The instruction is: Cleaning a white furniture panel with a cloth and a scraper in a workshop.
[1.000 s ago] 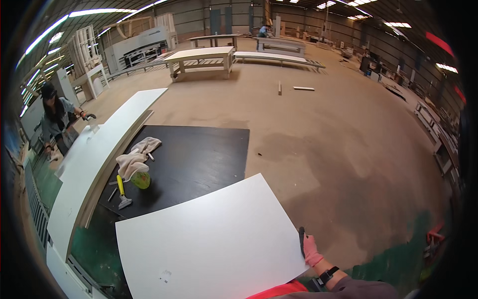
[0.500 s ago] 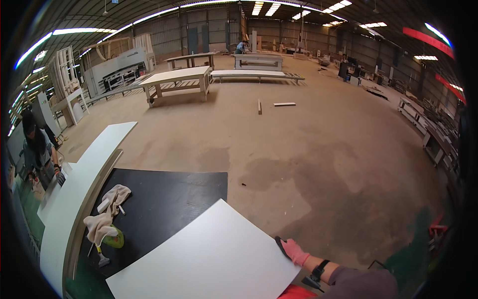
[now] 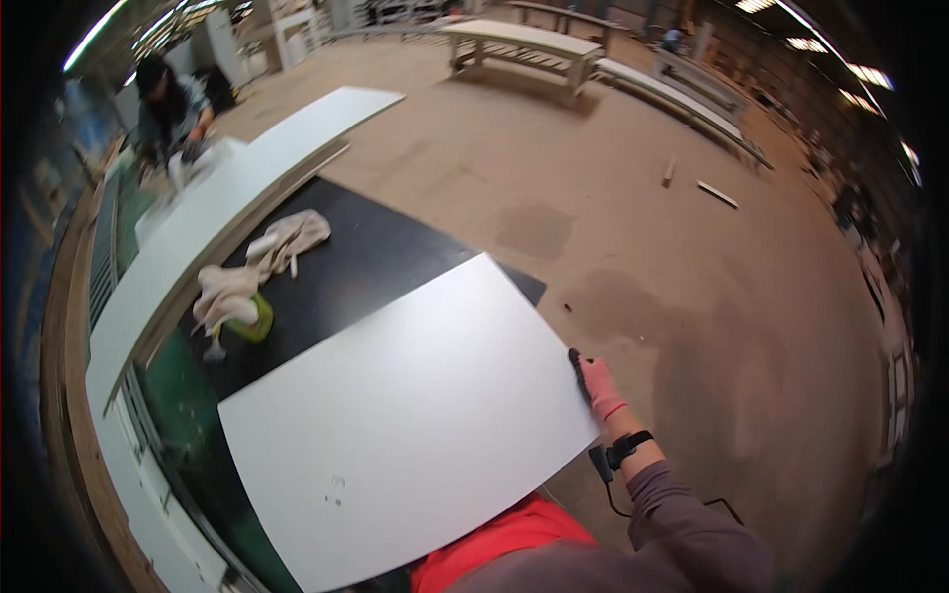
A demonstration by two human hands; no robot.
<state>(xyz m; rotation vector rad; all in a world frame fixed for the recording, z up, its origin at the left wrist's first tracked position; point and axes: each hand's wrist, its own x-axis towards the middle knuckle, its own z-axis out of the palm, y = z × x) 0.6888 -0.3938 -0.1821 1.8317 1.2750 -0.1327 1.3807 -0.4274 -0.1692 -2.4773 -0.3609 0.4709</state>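
A large white panel (image 3: 405, 405) lies in front of me, partly over a black sheet (image 3: 361, 232). My right hand (image 3: 596, 385), in a pink glove with dark fingers, is closed on the panel's right edge. The fingers are partly hidden by the edge and the glove's dark part. A dark strap with a small device (image 3: 623, 451) sits round my right wrist. My left hand is out of sight. Small dark marks (image 3: 337, 491) show on the panel's near left part.
Beyond the panel lie beige cloths (image 3: 229, 294), a green container (image 3: 259, 321) and a brush (image 3: 215, 348). Long white boards (image 3: 247, 163) run along the left, where a co-worker (image 3: 170, 114) stands. Wooden workbenches (image 3: 524, 42) and two loose strips (image 3: 717, 194) are farther off.
My view has swung left and down, so more of the panel and my right arm shows. The right hand remains at the panel's right edge. The co-worker's hands have moved.
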